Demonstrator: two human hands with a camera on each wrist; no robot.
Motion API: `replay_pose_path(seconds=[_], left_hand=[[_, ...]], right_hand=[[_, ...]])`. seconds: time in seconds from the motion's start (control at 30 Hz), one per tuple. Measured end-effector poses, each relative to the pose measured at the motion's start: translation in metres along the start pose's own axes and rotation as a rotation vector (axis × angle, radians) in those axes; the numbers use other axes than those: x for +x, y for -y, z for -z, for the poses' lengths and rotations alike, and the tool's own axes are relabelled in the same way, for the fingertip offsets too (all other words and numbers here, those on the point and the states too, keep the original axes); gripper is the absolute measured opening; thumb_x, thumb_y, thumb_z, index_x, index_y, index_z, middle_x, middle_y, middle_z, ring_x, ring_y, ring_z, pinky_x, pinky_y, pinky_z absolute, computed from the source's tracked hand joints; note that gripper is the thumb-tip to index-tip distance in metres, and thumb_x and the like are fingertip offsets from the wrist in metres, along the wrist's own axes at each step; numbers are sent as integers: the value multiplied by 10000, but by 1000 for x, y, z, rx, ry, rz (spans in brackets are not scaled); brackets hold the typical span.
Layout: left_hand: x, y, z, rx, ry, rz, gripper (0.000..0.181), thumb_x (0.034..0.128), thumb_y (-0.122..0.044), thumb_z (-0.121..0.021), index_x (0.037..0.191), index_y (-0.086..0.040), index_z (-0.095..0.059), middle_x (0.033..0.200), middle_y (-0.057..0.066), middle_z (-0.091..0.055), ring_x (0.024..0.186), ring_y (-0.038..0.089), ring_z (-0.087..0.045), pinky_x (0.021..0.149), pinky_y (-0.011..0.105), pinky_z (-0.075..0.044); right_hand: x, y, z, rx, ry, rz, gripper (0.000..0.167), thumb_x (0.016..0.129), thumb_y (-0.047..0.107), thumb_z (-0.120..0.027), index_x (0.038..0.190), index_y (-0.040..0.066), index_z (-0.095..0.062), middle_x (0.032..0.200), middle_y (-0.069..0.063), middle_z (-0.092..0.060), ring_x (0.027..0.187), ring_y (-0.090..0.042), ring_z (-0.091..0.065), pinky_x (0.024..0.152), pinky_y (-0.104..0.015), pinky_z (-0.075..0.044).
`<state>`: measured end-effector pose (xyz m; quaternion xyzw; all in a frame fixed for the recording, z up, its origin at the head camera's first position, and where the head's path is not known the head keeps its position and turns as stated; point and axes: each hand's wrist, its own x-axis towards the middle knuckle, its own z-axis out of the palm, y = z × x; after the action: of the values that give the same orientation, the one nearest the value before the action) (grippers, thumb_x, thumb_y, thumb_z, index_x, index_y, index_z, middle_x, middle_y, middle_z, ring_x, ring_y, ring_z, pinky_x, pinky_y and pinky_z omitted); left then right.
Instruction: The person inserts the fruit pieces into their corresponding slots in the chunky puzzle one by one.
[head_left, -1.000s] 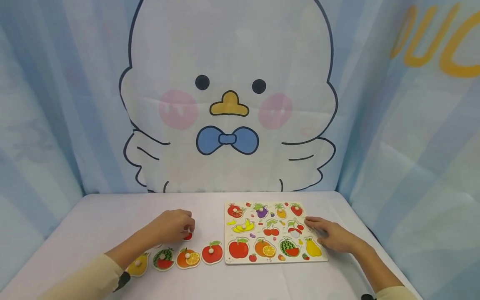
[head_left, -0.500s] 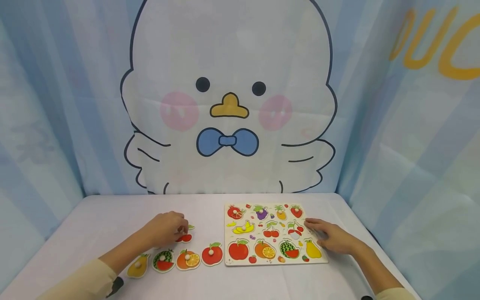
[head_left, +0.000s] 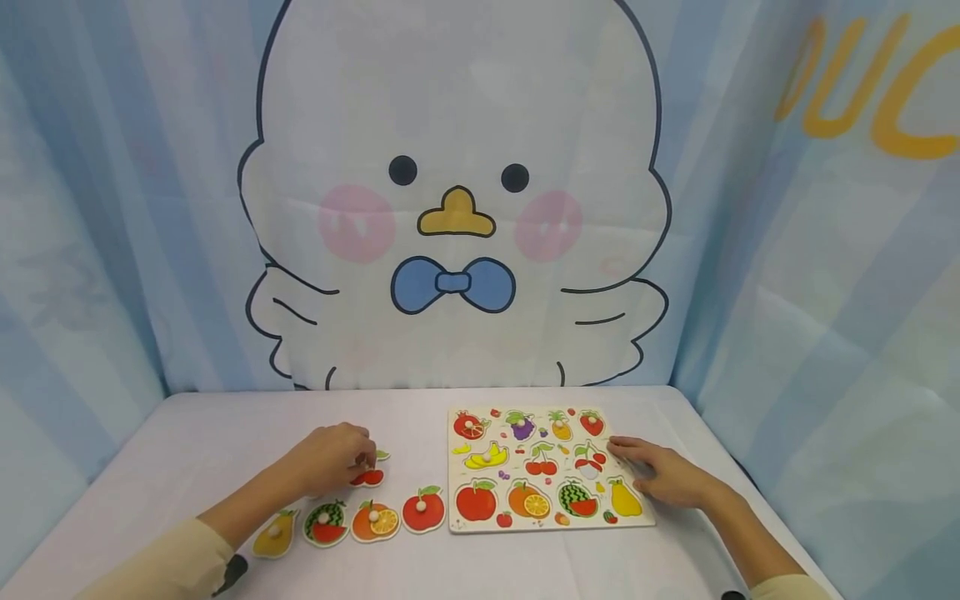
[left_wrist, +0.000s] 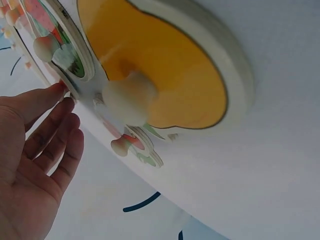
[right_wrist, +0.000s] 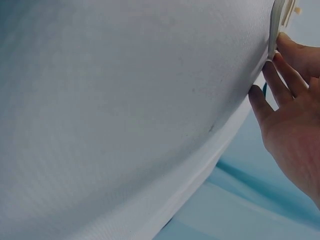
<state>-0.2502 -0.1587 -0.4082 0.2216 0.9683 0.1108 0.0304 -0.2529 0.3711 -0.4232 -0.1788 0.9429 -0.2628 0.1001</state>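
Observation:
My left hand (head_left: 337,457) is over a cherry puzzle piece (head_left: 368,477) on the table, its thumb and fingertips pinching the piece; most of it is hidden beneath the hand. In the left wrist view, my left hand (left_wrist: 45,135) has thumb and forefinger meeting at a piece's rim. A flat fruit puzzle board (head_left: 555,523) lies to the right. Along its right edge rests my right hand (head_left: 671,475), fingers fairly straight, the thumb touching the board. The right wrist view shows my right hand (right_wrist: 295,105) at the board's edge (right_wrist: 275,30).
Knobbed pieces line the front: a pear (head_left: 275,533), a watermelon (head_left: 326,525), an orange (head_left: 374,521) and an apple (head_left: 424,509). Another red-and-green knobbed piece (left_wrist: 135,140) lies farther back in the left wrist view. Several board shapes carry knobs, such as the banana (head_left: 487,455).
My left hand moved slightly left and toward me over the cherry piece about a second ago, baring more of it, and has since stayed still. My right hand and the board hold their place.

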Motion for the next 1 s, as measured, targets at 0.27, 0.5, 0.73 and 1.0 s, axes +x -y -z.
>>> replay_pose_path(seconds=[0.27,0.5,0.73,1.0], left_hand=[[4,-3,1,39,-9,-40,93,876,-144,-839,869,-200,-766,793,-101,-572,753,96,-518,741,265,-547],[8,-6,4,55,1,-45,80,874,-144,-842,884,-191,-779,811,-95,-594,759,98,-530,754,262,-562],[12,-12,7,80,6,-56,72,880,-152,-839,898,-200,-788,819,-106,-598,764,89,-533,756,255,-559],[25,-26,7,78,22,-88,63,890,-162,-833,924,-204,-799,812,-113,-602,760,80,-532,744,226,-548]], right_hand=[[0,0,0,-12,1,1,616,887,-25,-694,1484,24,-554,1616,-205,-426,1478,-538,-348,1148,-684,-347],[1,1,1,-20,-1,-2,609,893,-20,-696,1484,29,-556,1615,-206,-428,1478,-535,-350,1150,-682,-346],[0,4,1,-17,2,-19,606,896,-25,-690,1485,26,-555,1615,-210,-426,1482,-532,-346,1155,-675,-346],[-2,6,2,-26,-1,-15,606,894,-20,-694,1483,22,-555,1614,-212,-425,1477,-537,-348,1150,-674,-352]])
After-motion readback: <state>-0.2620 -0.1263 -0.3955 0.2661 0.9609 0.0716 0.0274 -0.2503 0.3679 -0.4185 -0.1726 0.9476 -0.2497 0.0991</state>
